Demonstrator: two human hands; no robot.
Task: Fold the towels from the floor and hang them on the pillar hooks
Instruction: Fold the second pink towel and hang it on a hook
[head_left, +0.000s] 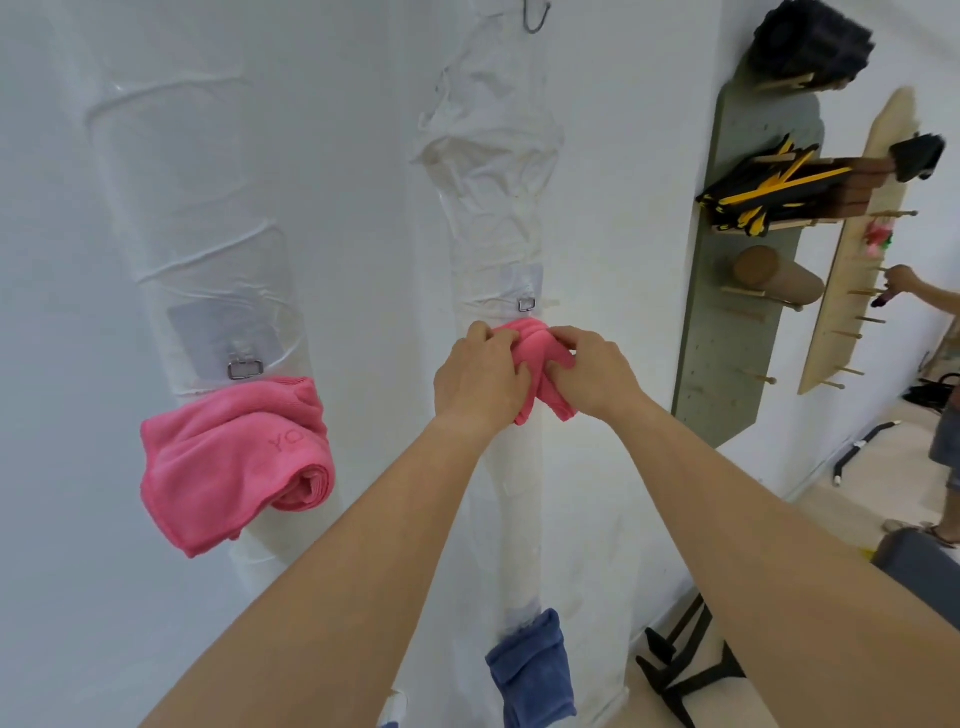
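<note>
A folded pink towel (535, 358) is pressed against the middle white pillar (498, 218), just below a small metal hook (527, 304). My left hand (480, 376) grips its left side and my right hand (587, 371) pinches its right side. A second pink towel (234, 462) hangs folded under the hook (243, 369) of the left pillar. A blue towel (530, 670) hangs lower on the middle pillar. Another hook (535, 18) sits at the top of that pillar.
Green pegboard (727, 322) and a wooden pegboard (852, 244) on the right wall carry black-and-yellow items and a cardboard roll. Another person (940, 415) stands at the far right. A black stand (685, 670) rests on the floor nearby.
</note>
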